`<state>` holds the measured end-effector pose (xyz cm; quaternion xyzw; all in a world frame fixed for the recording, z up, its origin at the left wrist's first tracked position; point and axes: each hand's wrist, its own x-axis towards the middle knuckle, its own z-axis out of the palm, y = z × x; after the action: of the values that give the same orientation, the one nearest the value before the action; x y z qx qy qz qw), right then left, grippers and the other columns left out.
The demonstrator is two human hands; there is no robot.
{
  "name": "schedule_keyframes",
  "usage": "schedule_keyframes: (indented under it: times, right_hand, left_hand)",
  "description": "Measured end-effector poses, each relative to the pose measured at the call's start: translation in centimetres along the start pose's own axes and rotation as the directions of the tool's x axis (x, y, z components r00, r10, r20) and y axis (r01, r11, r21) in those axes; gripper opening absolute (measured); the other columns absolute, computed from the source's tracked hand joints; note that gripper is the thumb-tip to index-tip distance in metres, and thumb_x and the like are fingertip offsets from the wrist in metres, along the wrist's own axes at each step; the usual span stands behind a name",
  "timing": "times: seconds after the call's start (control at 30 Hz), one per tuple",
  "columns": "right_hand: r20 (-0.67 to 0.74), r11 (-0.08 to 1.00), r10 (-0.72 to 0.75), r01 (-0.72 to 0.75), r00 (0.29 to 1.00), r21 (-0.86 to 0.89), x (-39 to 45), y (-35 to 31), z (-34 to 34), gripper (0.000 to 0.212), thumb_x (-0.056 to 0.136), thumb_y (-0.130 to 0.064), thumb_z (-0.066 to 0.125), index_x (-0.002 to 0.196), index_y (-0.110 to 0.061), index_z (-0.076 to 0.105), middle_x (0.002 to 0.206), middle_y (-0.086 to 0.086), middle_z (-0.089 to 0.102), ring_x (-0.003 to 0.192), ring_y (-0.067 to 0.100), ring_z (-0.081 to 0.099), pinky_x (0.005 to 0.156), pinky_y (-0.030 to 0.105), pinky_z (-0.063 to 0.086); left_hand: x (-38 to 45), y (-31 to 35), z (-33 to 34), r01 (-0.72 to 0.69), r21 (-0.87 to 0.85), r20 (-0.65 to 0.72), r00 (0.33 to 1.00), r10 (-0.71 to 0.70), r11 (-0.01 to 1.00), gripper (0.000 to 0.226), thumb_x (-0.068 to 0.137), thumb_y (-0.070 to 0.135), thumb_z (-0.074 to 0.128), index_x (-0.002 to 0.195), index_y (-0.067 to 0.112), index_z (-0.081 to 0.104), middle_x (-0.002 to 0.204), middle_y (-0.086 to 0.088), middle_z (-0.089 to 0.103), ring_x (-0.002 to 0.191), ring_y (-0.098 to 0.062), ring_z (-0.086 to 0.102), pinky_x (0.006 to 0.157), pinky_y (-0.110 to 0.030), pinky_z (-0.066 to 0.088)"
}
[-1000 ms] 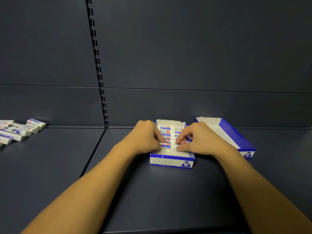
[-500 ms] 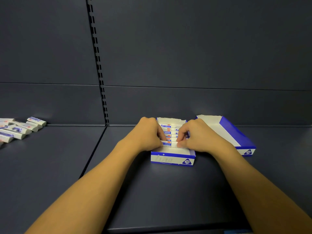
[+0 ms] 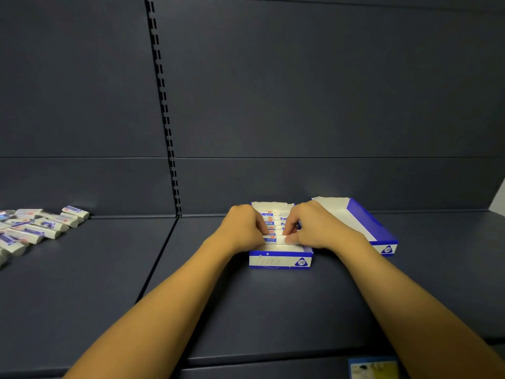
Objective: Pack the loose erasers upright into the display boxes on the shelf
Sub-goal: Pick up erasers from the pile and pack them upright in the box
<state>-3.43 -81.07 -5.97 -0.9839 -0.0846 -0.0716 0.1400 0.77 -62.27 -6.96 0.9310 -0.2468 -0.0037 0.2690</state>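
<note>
Bottom right, blurred blue-and-yellow paper shelf label (image 3: 373,367) on the front lip of the dark grey metal shelf (image 3: 273,310). Further in, blue-and-white cardboard display box marked 2B (image 3: 280,260), front wall facing camera, sitting flat on the shelf. Inside it a row of white rectangular erasers in blue-and-red printed sleeves (image 3: 276,228), standing on edge, packed from the back wall forward; small gap left behind the front wall. Left hand (image 3: 243,228) and right hand (image 3: 317,228) over the box, fingers curled, both pinching the frontmost eraser (image 3: 277,239) by its ends. Step in hand, as a guess: seating that eraser upright against the row. Next move likely calls for pressing it down level, letting go, then reaching far left for more stock. Risk: row tipping forward into the gap once released. Just right of it, second blue-and-white cardboard display box (image 3: 366,222), angled, looks empty. Far left on the adjoining shelf bay, loose pile of the same white sleeved erasers (image 3: 38,228), lying flat, well apart from both boxes. Behind, dark back panel with slotted upright (image 3: 164,105).
</note>
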Motion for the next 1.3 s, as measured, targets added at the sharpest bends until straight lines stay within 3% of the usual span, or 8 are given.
schedule_keyframes:
  times: [0.17,0.37,0.67,0.77,0.9,1.03,1.17,1.3]
  right_hand:
    - [0.000,0.996,-0.010,0.010,1.000,0.085,-0.5,0.6,-0.7,0.021,0.082,-0.027,0.082,0.101,-0.021,0.079,0.089,-0.018,0.062,0.079,0.002,0.059,0.065,0.010,0.040]
    - [-0.234,0.960,0.109,-0.042,0.966,0.276,-1.3,1.8,-2.7,0.012,0.089,-0.019,0.073,0.099,-0.023,0.078,0.091,-0.014,0.067,0.073,-0.003,0.057,0.056,0.001,0.039]
    - [-0.215,0.951,0.134,-0.065,0.967,0.303,-2.5,3.2,-3.7,0.015,0.093,-0.016,0.066,0.103,-0.022,0.077,0.094,-0.011,0.070,0.082,-0.005,0.058,0.057,0.004,0.038]
    - [-0.212,0.949,0.132,-0.061,0.968,0.310,-2.4,3.5,-4.6,0.017,0.092,-0.015,0.066,0.104,-0.021,0.076,0.098,-0.008,0.071,0.085,0.000,0.059,0.061,0.007,0.038]
    - [-0.204,0.971,0.103,-0.053,0.974,0.234,-1.0,2.7,-5.6,0.022,0.089,-0.009,0.061,0.101,-0.020,0.076,0.100,-0.002,0.071,0.089,0.010,0.064,0.073,0.020,0.051]
    - [-0.108,1.000,0.020,-0.017,0.994,0.026,0.8,-0.7,-4.9,0.019,0.086,-0.015,0.062,0.102,-0.021,0.071,0.103,0.001,0.068,0.092,0.020,0.065,0.082,0.038,0.058]
    - [-0.041,0.988,-0.077,0.071,0.996,-0.141,1.9,-6.0,-3.3,0.019,0.085,-0.015,0.059,0.102,-0.018,0.066,0.101,0.004,0.067,0.089,0.026,0.065,0.078,0.039,0.057]
    - [-0.023,0.971,-0.155,0.148,0.988,-0.187,2.8,-11.7,-2.2,0.022,0.084,-0.018,0.058,0.104,-0.015,0.067,0.099,0.006,0.067,0.086,0.026,0.064,0.067,0.032,0.050]
  left_hand:
    - [-0.3,0.2,-0.5,0.069,-0.085,0.035,0.997,-0.066,0.994,0.011,0.084,0.012,0.079,0.093,0.013,0.072,0.104,0.004,0.062,0.082,-0.010,0.060,0.068,-0.017,0.053]
    - [-0.3,0.5,-0.3,0.044,-0.003,0.002,0.999,-0.044,0.999,0.023,0.090,0.018,0.074,0.110,0.008,0.073,0.119,-0.003,0.067,0.094,-0.012,0.061,0.066,-0.016,0.050]
    - [-1.0,1.0,-0.4,0.097,-0.103,-0.010,0.995,-0.098,0.990,0.023,0.090,0.018,0.075,0.113,0.015,0.073,0.116,0.002,0.064,0.100,-0.013,0.061,0.067,-0.017,0.052]
    - [-1.5,0.7,-1.8,0.095,-0.117,-0.107,0.988,-0.108,0.989,0.025,0.093,0.007,0.066,0.113,0.021,0.075,0.115,0.007,0.055,0.102,-0.010,0.057,0.074,-0.023,0.055]
    - [-2.4,-0.5,-5.4,0.150,-0.054,-0.259,0.953,-0.159,0.987,0.028,0.094,0.011,0.055,0.109,0.022,0.076,0.108,-0.001,0.073,0.074,-0.006,0.064,0.067,-0.017,0.050]
    - [-4.6,-3.4,-8.3,0.272,0.198,-0.208,0.951,-0.231,0.942,0.032,0.093,0.008,0.049,0.113,0.014,0.074,0.114,-0.007,0.071,0.098,-0.025,0.065,0.088,-0.033,0.052]
    - [-8.2,-7.4,-10.2,0.431,0.359,-0.244,0.900,-0.362,0.828,0.024,0.087,0.015,0.049,0.094,0.010,0.071,0.099,-0.015,0.070,0.073,-0.029,0.056,0.072,-0.043,0.056]
    - [-12.9,-8.7,-12.5,0.508,0.435,-0.330,0.858,-0.394,0.743,0.023,0.091,0.022,0.050,0.097,0.012,0.069,0.102,-0.014,0.065,0.087,-0.035,0.062,0.079,-0.041,0.056]
